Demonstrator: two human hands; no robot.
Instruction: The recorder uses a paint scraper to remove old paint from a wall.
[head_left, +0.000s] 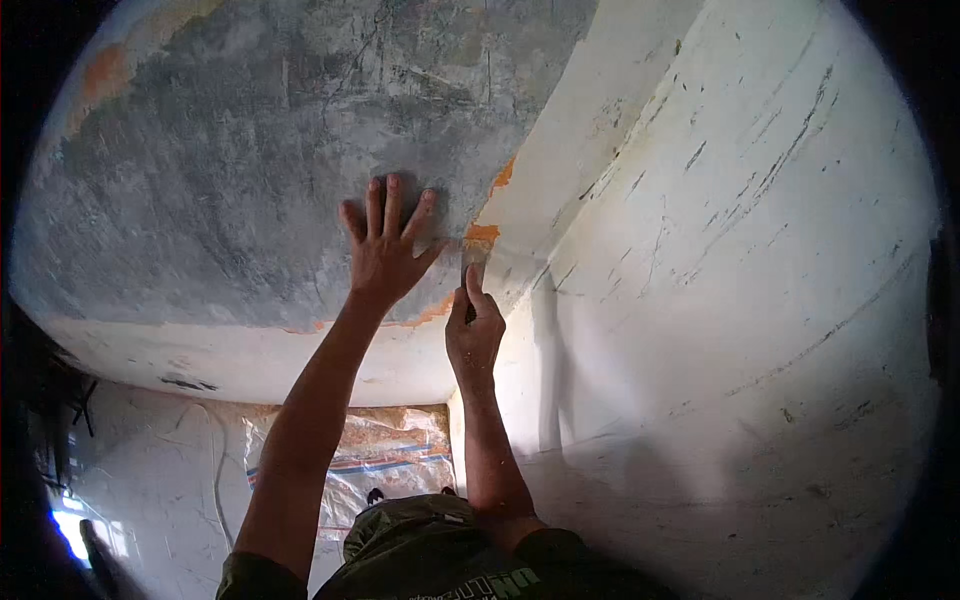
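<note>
My left hand (386, 251) lies with spread fingers against a grey, mottled wall surface (247, 180). To its right, my right hand (474, 330) grips a putty knife (475, 259), thumb along the tool. The knife's blade rests at the border between the grey area and the off-white painted strip (551, 180). Just beyond the blade tip is a bare orange patch (482, 232), and another orange patch (505, 174) shows farther up the same border. Much of the knife's handle is hidden by my fingers.
A white wall (735, 247) with dark scuffs and scratches stands on the right. Below are crinkled plastic sheeting (390, 457) with coloured stripes and a pale cable (220, 472) on the floor at the left. A bright opening (73, 529) shows at the lower left.
</note>
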